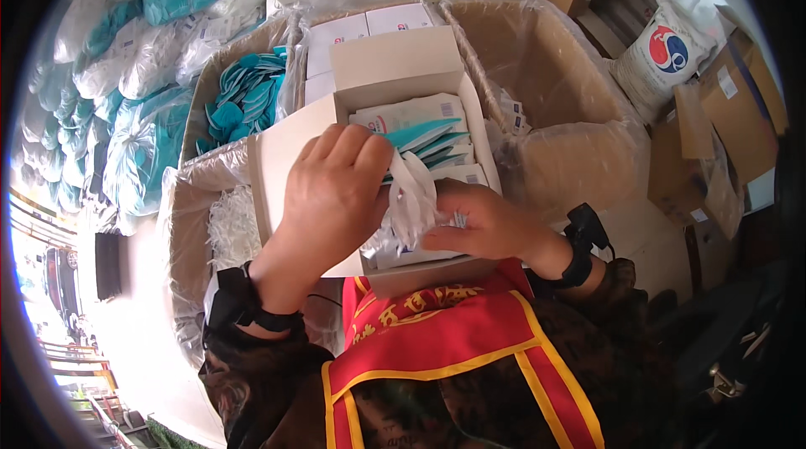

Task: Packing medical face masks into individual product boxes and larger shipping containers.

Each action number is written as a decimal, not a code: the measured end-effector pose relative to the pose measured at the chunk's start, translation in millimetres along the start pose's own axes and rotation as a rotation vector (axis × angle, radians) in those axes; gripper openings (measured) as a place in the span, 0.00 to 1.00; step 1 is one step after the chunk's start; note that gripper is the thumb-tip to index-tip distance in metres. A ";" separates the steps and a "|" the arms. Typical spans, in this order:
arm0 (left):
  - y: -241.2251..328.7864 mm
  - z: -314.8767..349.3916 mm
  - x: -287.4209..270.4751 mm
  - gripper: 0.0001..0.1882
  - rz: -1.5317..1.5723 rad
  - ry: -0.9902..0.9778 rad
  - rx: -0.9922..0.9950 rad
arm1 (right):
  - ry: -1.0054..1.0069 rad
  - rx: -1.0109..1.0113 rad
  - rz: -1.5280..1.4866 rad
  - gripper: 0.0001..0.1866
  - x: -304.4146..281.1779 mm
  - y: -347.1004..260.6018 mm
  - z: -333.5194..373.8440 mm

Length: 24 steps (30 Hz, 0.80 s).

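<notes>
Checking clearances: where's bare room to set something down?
Bare: right-hand brown plastic-lined carton, right of small white packets; pale floor left of near-left brown carton. Crowded: open white cardboard box, full of white and teal pouches.

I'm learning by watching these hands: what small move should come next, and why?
Perhaps ease the white strips down onto the packets, then loosen the left hand's grip. The strips hang between that hand and the right hand, over the open box, whose left flap is folded outward.
</notes>
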<state>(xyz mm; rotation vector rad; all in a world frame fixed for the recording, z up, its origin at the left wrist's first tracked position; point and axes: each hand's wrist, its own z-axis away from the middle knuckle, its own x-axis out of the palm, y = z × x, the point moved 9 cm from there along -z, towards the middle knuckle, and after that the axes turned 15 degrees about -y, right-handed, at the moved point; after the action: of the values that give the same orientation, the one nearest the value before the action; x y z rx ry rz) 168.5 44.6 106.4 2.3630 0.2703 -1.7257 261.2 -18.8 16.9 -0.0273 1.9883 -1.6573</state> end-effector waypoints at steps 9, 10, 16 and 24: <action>1.8 -1.5 46.6 0.16 0.136 -0.153 -0.057 | 0.111 -0.237 0.358 0.10 -27.2 -73.6 22.5; 6.2 -1.9 52.0 0.16 0.158 -0.131 -0.027 | 0.117 -0.294 0.405 0.10 -25.5 -85.1 20.1; 25.6 1.4 91.3 0.12 0.396 -0.288 0.059 | -0.295 -0.380 0.158 0.11 21.5 -97.7 -12.2; 68.3 54.4 20.6 0.12 0.367 -0.490 0.351 | -0.642 -0.250 -0.398 0.09 39.3 -110.1 40.3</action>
<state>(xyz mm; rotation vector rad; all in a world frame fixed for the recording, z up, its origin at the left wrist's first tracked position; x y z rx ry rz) 142.9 -35.2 74.4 1.9218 -0.5445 -2.2004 209.1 -95.6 98.7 -0.9746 1.7222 -1.3592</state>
